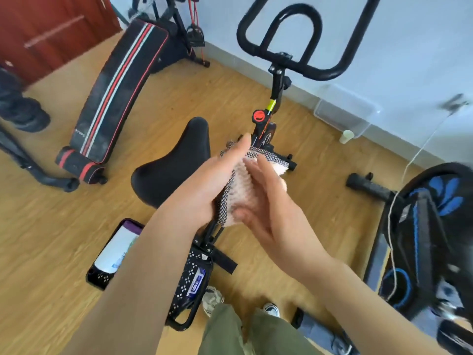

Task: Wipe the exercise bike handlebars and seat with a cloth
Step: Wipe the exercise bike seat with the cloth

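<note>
A pink-white cloth (239, 192) with a checkered black-and-white border lies folded between my two palms, held above the bike frame. My left hand (204, 183) holds it from the left with its fingers stretched along the cloth's edge. From the right, my right hand (266, 201) presses flat against the cloth with straight fingers. The black bike seat (170, 165) sits just left of my hands, untouched. Further ahead stand the black looped handlebars (281, 42), well beyond both hands.
A black sit-up bench (115, 93) with red and white stripes lies on the wooden floor at left. A phone (115, 252) lies on the floor near my left forearm. Another blue-and-black machine (430, 234) stands at right, and a clear plastic box (343, 111) sits by the wall.
</note>
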